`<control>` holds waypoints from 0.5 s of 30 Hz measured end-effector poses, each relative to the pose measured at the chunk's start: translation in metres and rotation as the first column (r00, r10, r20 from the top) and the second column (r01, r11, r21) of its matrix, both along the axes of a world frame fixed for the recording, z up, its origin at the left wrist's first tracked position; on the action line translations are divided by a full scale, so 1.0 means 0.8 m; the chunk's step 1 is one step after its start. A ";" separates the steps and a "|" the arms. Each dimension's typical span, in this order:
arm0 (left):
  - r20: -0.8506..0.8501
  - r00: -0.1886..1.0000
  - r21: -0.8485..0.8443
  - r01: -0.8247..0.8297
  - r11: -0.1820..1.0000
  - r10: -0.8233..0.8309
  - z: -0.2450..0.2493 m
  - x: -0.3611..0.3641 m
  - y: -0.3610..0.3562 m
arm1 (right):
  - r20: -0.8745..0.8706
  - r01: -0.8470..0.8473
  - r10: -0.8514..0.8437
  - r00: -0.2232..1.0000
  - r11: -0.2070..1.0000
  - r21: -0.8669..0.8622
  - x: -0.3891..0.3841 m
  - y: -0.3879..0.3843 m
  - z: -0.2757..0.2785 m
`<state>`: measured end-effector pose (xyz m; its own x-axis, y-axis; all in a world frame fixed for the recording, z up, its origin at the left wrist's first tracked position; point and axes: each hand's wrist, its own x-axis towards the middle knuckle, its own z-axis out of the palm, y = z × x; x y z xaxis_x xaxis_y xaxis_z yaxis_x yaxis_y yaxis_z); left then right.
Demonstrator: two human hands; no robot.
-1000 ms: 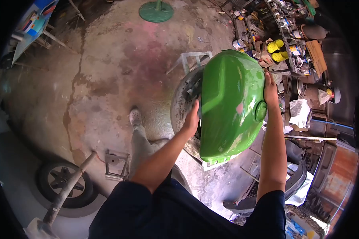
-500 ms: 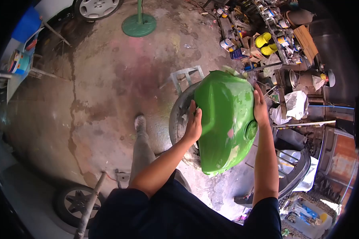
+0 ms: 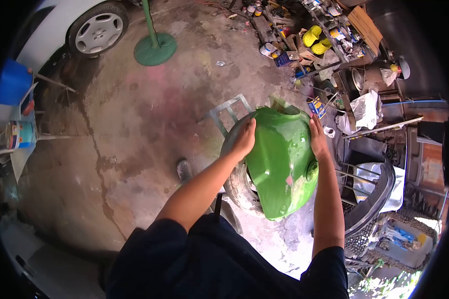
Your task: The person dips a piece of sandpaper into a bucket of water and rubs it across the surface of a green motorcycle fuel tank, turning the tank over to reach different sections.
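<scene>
A green motorcycle fuel tank (image 3: pixel 277 159), scuffed with pale and pinkish patches, is between my two hands. My left hand (image 3: pixel 245 138) lies along its left side near the far end, fingers together. On the opposite side my right hand (image 3: pixel 319 138) presses against the upper edge, fingers pointing away from me. A round filler cap (image 3: pixel 312 171) shows on the tank's right side, below my right hand. Under and left of the tank is a worn tyre (image 3: pixel 240 192), partly hidden by it.
A metal frame (image 3: pixel 228 112) lies beyond the tyre. A green round stand base (image 3: pixel 155 49) and a car wheel (image 3: pixel 98 33) are farther off. Paint cans (image 3: pixel 267 49) and yellow clogs (image 3: pixel 311 36) crowd the upper right. A dark curved bumper-like part (image 3: pixel 371 212) stands at right.
The view has shifted, and the tank appears lower and more upright in it. My left hand is closer to the tank's far end; both hands remain at its sides.
</scene>
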<state>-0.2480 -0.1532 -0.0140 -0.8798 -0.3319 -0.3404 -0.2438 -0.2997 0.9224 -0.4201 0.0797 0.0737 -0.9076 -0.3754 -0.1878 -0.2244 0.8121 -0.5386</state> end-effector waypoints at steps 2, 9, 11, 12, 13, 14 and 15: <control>-0.013 0.997 -0.063 0.075 0.995 -0.076 0.001 -0.006 -0.008 | -0.038 0.000 0.001 0.999 1.000 0.030 0.000 0.000 -0.001; -0.308 0.947 -0.134 0.049 0.990 -0.088 0.028 0.012 -0.014 | -0.062 0.001 0.001 0.998 0.999 0.033 0.007 -0.009 0.005; -0.381 0.916 -0.209 0.052 0.977 -0.130 0.028 -0.006 -0.024 | -0.081 0.015 -0.012 0.997 0.999 0.038 0.008 -0.003 0.000; -0.413 0.899 -0.237 0.048 0.970 -0.145 0.025 -0.011 -0.022 | -0.087 0.019 -0.015 0.996 0.999 0.049 0.008 -0.004 0.001; -0.427 0.901 -0.218 -0.019 0.976 -0.078 0.011 -0.009 -0.018 | -0.086 0.022 -0.017 0.996 0.998 0.053 0.008 -0.004 0.001; -0.435 0.900 -0.200 -0.080 0.976 -0.016 -0.012 -0.002 -0.014 | -0.075 0.025 -0.022 0.997 0.999 0.038 0.008 -0.002 0.001; -0.445 0.895 -0.186 -0.141 0.972 0.044 -0.039 0.002 -0.009 | -0.066 0.029 -0.028 0.997 0.999 0.018 0.008 -0.003 0.001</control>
